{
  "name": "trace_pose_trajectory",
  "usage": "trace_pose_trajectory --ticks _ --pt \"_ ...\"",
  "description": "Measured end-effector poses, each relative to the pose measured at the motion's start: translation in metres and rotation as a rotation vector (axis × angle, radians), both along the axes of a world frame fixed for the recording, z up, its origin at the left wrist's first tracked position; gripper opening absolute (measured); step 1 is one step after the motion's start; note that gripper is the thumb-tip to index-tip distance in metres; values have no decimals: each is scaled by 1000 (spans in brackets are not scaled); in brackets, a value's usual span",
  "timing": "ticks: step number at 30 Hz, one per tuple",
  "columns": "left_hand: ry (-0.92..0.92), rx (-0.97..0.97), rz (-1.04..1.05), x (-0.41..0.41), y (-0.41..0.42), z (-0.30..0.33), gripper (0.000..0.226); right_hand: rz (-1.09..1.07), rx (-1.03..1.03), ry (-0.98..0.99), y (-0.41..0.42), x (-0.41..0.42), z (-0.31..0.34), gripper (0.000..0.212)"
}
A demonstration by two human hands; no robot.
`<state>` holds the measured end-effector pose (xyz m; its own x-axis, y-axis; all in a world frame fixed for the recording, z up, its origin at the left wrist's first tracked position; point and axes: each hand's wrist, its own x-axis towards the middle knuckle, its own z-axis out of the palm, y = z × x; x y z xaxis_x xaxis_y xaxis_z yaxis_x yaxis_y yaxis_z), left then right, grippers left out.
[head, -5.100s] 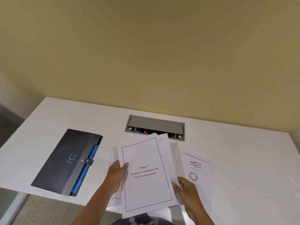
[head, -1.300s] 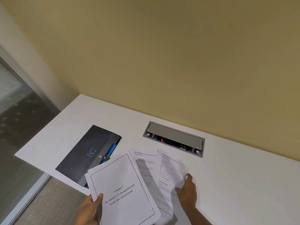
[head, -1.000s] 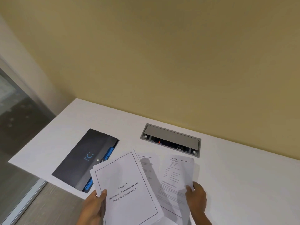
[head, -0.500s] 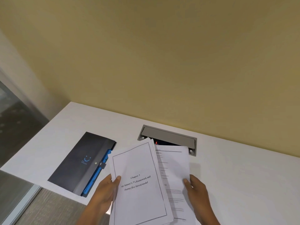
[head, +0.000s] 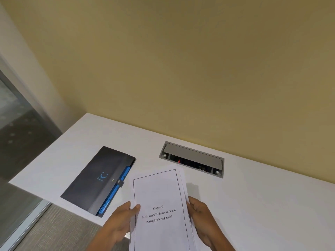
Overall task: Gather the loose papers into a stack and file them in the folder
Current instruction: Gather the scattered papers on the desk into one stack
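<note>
At lower centre of the frame, the left hand (head: 121, 221) and right hand (head: 202, 215) are each gripping a side of the gathered paper stack (head: 159, 207); no loose sheets are showing. Filing is pending: the dark folder (head: 94, 180) is lying fastened at left on the white tabletop (head: 262, 205).

place: office | desk: plain white laminate desk (head: 262, 205) against a bare yellow painted wall (head: 181, 69) | grey metal flip-lid cable and power box (head: 192, 158) recessed in desktop | glass partition with grey metal frame (head: 20, 142) at left | dark grey document folder with blue inner pockets (head: 97, 180) and printed white report pages (head: 159, 205) on hand
</note>
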<state>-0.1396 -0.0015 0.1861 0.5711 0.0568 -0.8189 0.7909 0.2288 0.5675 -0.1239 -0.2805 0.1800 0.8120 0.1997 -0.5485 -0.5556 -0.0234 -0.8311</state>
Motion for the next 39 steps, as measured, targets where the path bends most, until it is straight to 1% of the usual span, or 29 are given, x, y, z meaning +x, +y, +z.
trace_pose_trajectory --ticks 1,2,3,4,6,7,9,10,12,13,16,17,18,20,21,23,24,27,30,33,35,37,39 --pt "-7 -4 2 -3 2 -1 7 16 1 15 3 -1 2 29" --pt "-19 -8 2 -5 5 -5 7 36 -1 27 5 -1 3 29" --pt "-36 1 -4 -7 5 -6 15 56 -3 38 8 -1 4 28" --pt "-49 7 -13 -9 6 -7 17 83 -4 45 11 -1 4 28" --pt "-84 45 5 -13 8 -9 2 125 -3 47 17 1 6 27" --pt "-92 60 22 -13 11 -12 9 141 -1 45 21 2 6 27" --pt "-117 87 46 -14 16 -16 7 156 -10 67 29 7 8 28" --pt "-125 98 64 -14 20 -18 9 156 -31 88 32 11 8 33" --pt "-137 145 129 -15 32 -28 17 180 -97 108 37 19 5 44" --pt "-144 170 173 -17 37 -33 18 204 -150 104 40 24 -1 44" --pt "-126 224 277 -19 55 -45 16 246 -418 17 44 43 -35 26" --pt "-122 239 303 -20 62 -52 14 259 -517 -30 44 51 -50 35" --pt "-108 250 312 -22 70 -59 12 294 -596 -71 44 58 -62 55" --pt "-86 262 320 -26 86 -71 13 390 -704 -122 45 73 -87 104" --pt "-74 268 318 -28 94 -79 14 443 -740 -133 47 81 -95 113" --pt "-51 286 303 -30 110 -92 15 512 -826 -175 48 98 -116 108" --pt "-41 286 308 -31 118 -99 15 530 -873 -214 49 105 -124 110" --pt "-38 309 309 -31 129 -97 15 595 -1022 -226 57 121 -138 135" --pt "-63 304 336 -30 136 -94 14 673 -1144 -253 63 132 -148 147" --pt "-78 301 332 -27 142 -96 17 725 -1176 -231 64 142 -154 155" --pt "-93 324 321 -24 145 -96 13 753 -1208 -231 65 144 -160 157" --pt "-98 338 326 -22 148 -99 9 744 -1224 -254 68 142 -161 159" --pt "-91 309 330 -21 150 -102 13 707 -1230 -296 70 139 -163 158"
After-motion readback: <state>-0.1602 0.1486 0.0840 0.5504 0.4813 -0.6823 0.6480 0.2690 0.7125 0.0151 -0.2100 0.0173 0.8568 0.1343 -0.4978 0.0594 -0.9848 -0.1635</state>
